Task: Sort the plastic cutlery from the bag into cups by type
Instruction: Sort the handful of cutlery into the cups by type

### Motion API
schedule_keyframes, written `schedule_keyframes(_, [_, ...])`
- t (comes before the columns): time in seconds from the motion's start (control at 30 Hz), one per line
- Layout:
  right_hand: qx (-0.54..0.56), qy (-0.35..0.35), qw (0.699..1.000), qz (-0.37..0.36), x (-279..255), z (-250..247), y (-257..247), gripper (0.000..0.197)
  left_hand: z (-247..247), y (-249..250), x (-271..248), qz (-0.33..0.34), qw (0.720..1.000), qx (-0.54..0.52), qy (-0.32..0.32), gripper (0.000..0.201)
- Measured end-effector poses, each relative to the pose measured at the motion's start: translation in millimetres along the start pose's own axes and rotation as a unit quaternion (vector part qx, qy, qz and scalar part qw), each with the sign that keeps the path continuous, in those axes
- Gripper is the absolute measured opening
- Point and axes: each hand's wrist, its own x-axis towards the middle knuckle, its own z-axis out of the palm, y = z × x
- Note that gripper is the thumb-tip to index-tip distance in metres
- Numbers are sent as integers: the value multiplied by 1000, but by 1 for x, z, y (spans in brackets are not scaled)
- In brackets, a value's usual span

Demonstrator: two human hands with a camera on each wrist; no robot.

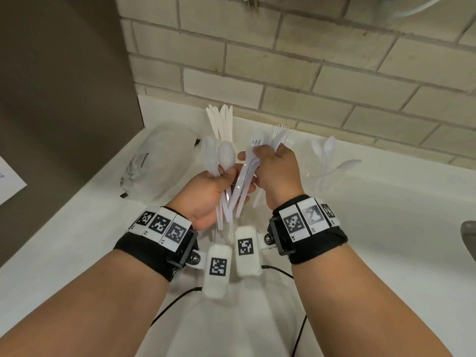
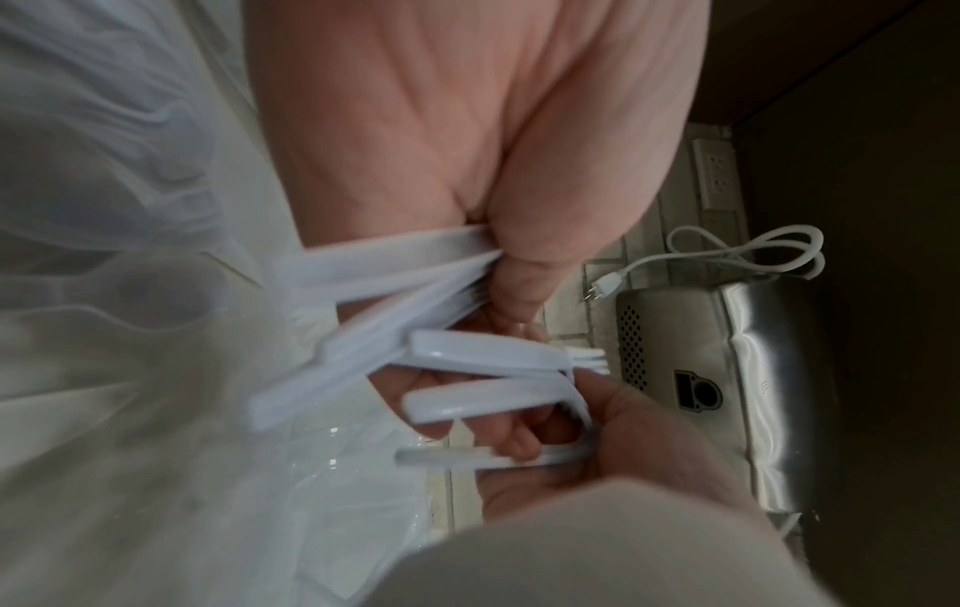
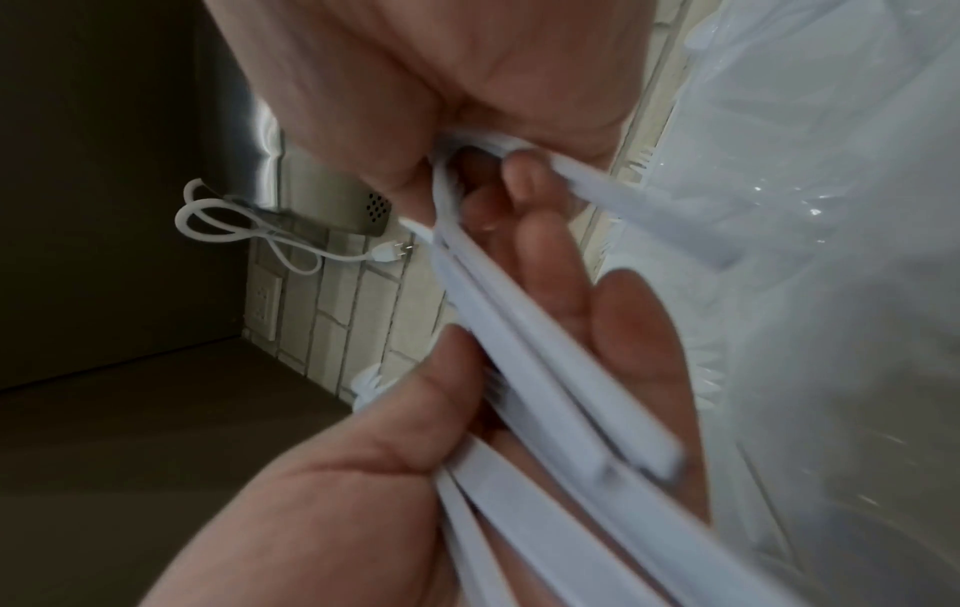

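Both hands are raised over the white counter [image 1: 77, 228]. My left hand [image 1: 219, 184] grips a bunch of white plastic spoons [image 1: 226, 154], bowls up and handles hanging below the palm. Touching it on the right, my right hand [image 1: 270, 163] curls round several white forks [image 1: 255, 144], whose handles cross the spoon handles. Up close, the left wrist view has my left hand [image 2: 519, 267] curled round the white handles [image 2: 467, 353]. In the right wrist view, my right hand [image 3: 519, 172] hooks over the handles [image 3: 545, 390]. Behind the hands stand clear cups with knives [image 1: 221, 122], forks [image 1: 280, 132] and spoons [image 1: 324, 155].
A crumpled clear plastic bag [image 1: 159, 161] lies on the counter to the left. A brick wall [image 1: 309, 73] runs close behind the cups, and a dark panel [image 1: 64, 99] closes the left side. A grey metal object [image 1: 468, 240] shows at the right edge.
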Motion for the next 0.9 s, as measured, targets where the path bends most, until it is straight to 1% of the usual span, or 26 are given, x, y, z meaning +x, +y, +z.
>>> schedule_keyframes(0.07, [37,44,998,-25,0,-6,-5,17,-1,0,0,0,1000,9,0,30])
schedule_keyframes(0.13, [70,71,994,-54,1,-10,-11,20,-1,-1,2,1,999,22,24,29])
schedule_keyframes(0.23, [116,41,991,-62,-1,-10,-17,14,2,-1,3,-2,996,61,71,27])
schedule_keyframes(0.3, [88,31,994,-61,-3,-5,-16,8,4,-2,4,-2,993,74,88,27])
schedule_keyframes(0.37, [43,35,996,-65,-3,-2,-13,8,5,-2,4,-2,992,81,99,26])
schedule_keyframes(0.43, [14,17,998,-67,-4,-2,-11,8,4,-3,5,-4,988,113,109,26])
schedule_keyframes(0.5, [-17,-18,997,-68,-6,-3,-9,7,5,-2,5,-9,984,139,108,24])
schedule_keyframes(0.57, [-9,-56,997,-53,-8,-3,-5,18,8,0,3,-9,983,157,98,22])
schedule_keyframes(0.67, [15,-71,997,1,-9,-2,0,33,11,4,0,0,980,182,86,16])
schedule_keyframes(0.7, [22,-75,997,14,-9,-2,1,35,11,4,-1,5,978,192,78,10])
schedule_keyframes(0.73, [31,-87,996,18,-11,-2,1,35,12,4,-2,9,977,201,69,8])
schedule_keyframes(0.8, [32,-103,994,19,-11,0,3,31,12,5,-2,16,974,220,57,27])
schedule_keyframes(0.9, [0,-98,995,8,-9,3,6,32,14,5,-3,19,971,231,53,32])
